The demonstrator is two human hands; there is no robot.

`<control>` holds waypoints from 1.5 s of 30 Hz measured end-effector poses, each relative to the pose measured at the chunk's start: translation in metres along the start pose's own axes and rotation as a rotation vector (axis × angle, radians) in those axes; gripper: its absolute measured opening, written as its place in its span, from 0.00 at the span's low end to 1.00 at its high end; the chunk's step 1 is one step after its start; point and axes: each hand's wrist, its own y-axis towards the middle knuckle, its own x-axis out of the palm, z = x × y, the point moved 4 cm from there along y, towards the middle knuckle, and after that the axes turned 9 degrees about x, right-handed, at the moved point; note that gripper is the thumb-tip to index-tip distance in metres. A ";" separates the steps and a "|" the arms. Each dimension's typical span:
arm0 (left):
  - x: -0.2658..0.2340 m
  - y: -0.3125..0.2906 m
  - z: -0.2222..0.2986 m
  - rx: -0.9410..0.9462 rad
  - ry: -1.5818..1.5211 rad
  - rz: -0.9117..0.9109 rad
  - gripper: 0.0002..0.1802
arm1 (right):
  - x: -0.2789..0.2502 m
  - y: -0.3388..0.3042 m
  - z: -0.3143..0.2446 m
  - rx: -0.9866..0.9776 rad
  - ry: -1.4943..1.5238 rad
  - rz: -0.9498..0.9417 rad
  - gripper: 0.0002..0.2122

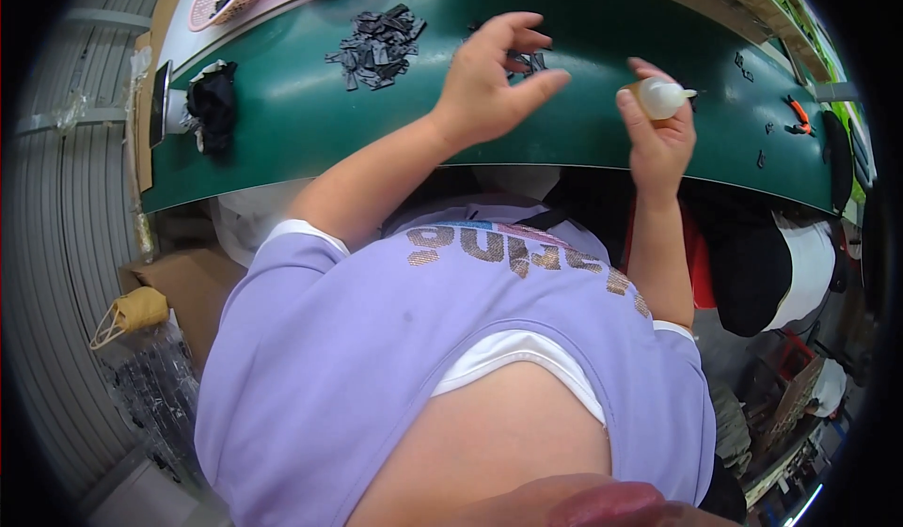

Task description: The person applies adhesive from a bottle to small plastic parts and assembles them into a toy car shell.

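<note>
1. Right hand (pixel 664 141): closed round a small squeeze bottle with translucent white top and yellowish-amber body (pixel 662 100).
2. Bottle looks: rounded, cloudy-white shoulder; thin, pale, pointed nozzle; amber tint at the body's edge, rest hidden by fingers. Tilted, nozzle toward right.
3. Bottle location: held over the right part of the glossy dark-green worktop (pixel 301 104), right of the left hand.
4. Left hand (pixel 494 85): fingers spread, thumb apart, no hold visible; partly covers a small cluster of black flat pieces (pixel 536 62). Contact: can't tell.
5. Bigger heap of black, flat, strip-like pieces (pixel 384 46): left of left hand.
6. Orange-handled tool (pixel 800 116): far right, on worktop.
</note>
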 end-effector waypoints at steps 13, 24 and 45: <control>-0.006 -0.018 -0.040 -0.064 -0.074 0.183 0.16 | -0.015 0.005 -0.001 -0.142 -0.848 0.028 0.13; -0.006 -0.026 -0.046 -0.207 -0.139 0.165 0.13 | -0.012 -0.005 -0.011 -0.239 -0.650 0.140 0.14; 0.029 0.078 -0.061 -0.148 0.814 -0.556 0.23 | -0.012 -0.016 0.020 0.396 0.080 -0.248 0.22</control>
